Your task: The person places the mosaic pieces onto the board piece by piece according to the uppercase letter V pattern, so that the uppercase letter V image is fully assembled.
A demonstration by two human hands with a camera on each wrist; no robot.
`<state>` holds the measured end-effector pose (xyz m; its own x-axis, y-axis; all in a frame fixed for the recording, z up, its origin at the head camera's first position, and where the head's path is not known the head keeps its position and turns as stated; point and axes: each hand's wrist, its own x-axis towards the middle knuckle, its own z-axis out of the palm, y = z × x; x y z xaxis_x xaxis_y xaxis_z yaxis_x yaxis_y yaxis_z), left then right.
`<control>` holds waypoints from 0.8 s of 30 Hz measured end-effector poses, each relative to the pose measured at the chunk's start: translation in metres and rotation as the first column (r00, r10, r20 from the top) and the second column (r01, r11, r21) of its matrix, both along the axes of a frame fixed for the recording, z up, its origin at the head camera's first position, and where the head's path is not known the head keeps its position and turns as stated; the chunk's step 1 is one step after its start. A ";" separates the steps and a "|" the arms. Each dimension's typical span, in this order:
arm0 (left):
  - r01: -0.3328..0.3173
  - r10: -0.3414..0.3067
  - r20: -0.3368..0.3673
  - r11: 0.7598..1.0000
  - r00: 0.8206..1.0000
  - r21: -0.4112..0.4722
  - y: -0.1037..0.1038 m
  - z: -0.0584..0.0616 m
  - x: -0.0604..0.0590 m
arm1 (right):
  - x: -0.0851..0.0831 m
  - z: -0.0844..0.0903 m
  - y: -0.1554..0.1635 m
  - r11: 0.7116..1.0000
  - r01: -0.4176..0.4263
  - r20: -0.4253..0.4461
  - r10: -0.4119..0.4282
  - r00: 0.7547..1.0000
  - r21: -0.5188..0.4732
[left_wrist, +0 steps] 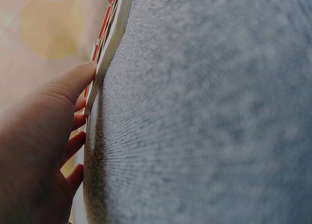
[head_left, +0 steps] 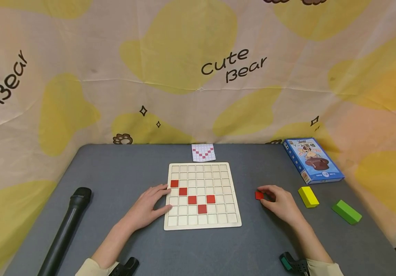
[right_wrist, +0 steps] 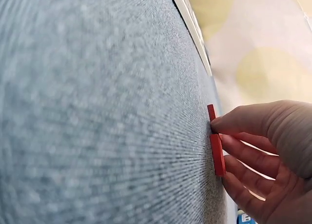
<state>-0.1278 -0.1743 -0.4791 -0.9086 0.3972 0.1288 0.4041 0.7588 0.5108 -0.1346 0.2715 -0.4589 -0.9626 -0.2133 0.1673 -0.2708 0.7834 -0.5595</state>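
A wooden grid board (head_left: 201,224) lies in the middle of the grey table, with several red tiles (head_left: 192,199) set in a V shape. My left hand (head_left: 149,205) lies flat beside it, straight fingers touching its left edge; in the left wrist view the fingers (left_wrist: 73,82) meet the board's rim (left_wrist: 109,43). To the right of the board, my right hand (head_left: 277,199) pinches a red tile (head_left: 259,195) lying on the table. In the right wrist view, thumb and fingers (right_wrist: 253,136) close on the red tile (right_wrist: 217,153), and a second red piece seems to lie just beyond it.
A small pattern card (head_left: 203,152) lies behind the board. A blue box (head_left: 312,160) sits at the back right, with a yellow block (head_left: 308,196) and a green block (head_left: 346,211) near my right hand. A black microphone (head_left: 66,230) lies at the left.
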 end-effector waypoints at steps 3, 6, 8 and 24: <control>0.003 -0.003 -0.010 1.000 1.000 0.004 0.000 0.000 0.000 | 0.000 -0.002 0.001 1.000 0.006 -0.012 -0.006 1.000 0.006; 0.007 -0.007 -0.012 1.000 1.000 0.008 0.000 0.000 0.001 | -0.001 -0.003 0.001 1.000 -0.001 -0.022 0.001 1.000 0.005; 0.008 -0.008 -0.009 1.000 1.000 0.007 0.000 0.000 0.000 | -0.002 -0.003 0.000 1.000 -0.006 -0.026 0.006 1.000 0.004; 0.010 -0.010 -0.007 1.000 1.000 0.004 -0.001 0.001 0.001 | -0.005 -0.005 -0.002 1.000 -0.012 -0.020 0.012 1.000 -0.006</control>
<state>-0.1271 -0.1749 -0.4776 -0.9039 0.4055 0.1362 0.4148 0.7529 0.5109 -0.1395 0.2696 -0.4634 -0.9564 -0.2235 0.1881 -0.2914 0.7764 -0.5588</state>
